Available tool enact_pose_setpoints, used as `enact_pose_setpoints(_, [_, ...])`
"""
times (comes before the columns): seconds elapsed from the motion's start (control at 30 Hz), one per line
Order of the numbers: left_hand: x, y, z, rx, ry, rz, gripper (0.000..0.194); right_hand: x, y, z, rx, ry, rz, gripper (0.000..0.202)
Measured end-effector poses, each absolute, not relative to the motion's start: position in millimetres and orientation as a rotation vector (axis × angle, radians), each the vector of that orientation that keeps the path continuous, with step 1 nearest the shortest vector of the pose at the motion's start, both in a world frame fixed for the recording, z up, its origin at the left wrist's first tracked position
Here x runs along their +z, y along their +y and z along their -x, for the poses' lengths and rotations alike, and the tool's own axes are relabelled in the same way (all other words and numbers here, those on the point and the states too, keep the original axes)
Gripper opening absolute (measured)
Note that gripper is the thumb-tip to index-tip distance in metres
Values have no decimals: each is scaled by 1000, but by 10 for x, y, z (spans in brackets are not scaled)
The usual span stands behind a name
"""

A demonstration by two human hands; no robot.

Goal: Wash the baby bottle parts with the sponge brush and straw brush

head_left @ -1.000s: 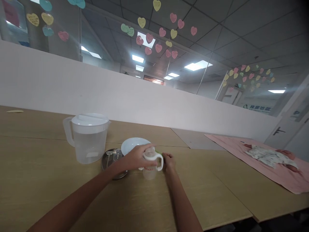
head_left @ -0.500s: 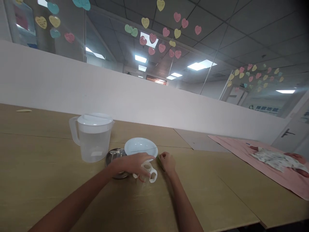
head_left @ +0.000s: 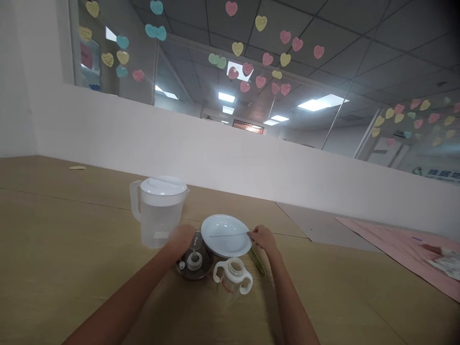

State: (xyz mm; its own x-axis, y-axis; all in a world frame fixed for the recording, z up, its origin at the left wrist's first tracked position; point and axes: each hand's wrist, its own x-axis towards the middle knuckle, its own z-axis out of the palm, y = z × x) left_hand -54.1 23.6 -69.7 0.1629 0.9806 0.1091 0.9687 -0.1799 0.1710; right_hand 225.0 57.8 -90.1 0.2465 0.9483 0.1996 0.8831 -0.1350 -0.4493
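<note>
My right hand (head_left: 264, 238) is closed at the right rim of a white bowl (head_left: 225, 247), its fingertips pinching the end of a thin rod (head_left: 230, 235) that reaches across the bowl. My left hand (head_left: 182, 239) is smeared by motion over the left edge of a round metal tray (head_left: 204, 273); its fingers are unclear. In the tray are a clear cap (head_left: 196, 239) beside that hand, a white ring-shaped part (head_left: 194, 261) and a small white piece (head_left: 181, 265). An uncapped two-handled baby bottle (head_left: 232, 278) stands upright in front of the bowl, untouched.
A lidded plastic pitcher (head_left: 161, 218) stands behind my left hand. A narrow green strip (head_left: 258, 261) lies on the table below my right hand. A pink cloth (head_left: 395, 244) with a patterned item covers the right side. A white wall (head_left: 215, 158) borders the back.
My left hand has let go of the baby bottle and moved left to the tray. My right hand has risen from beside the green strip to the rod. The view has shifted left.
</note>
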Motion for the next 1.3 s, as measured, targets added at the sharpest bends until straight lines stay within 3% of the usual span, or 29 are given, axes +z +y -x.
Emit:
enact_pose_setpoints(0.3, [-755, 310, 500, 138, 2067, -2361, 24, -890, 819, -2189, 152, -1627, 2094, 20])
enact_pose_setpoints(0.6, [-153, 16, 592, 209, 2064, -2535, 27, -860, 763, -2211, 210, -1527, 1996, 21])
enact_pose_setpoints(0.7, [6, -20, 589, 406, 1946, -2593, 29, -733, 758, -2201, 286, -1523, 1869, 21])
enact_pose_setpoints(0.87, [-14, 75, 486, 982, 1309, -2444, 29, -592, 775, -1872, 511, -1598, 1571, 22])
enact_pose_setpoints(1.1, [-182, 191, 298, 1112, 902, -2041, 22, -793, 739, -1394, 801, -1791, 1312, 14])
enact_pose_setpoints(1.3, [-258, 254, 269, 1126, 943, -2135, 26, -374, 557, -1681, 550, -1621, 1259, 31])
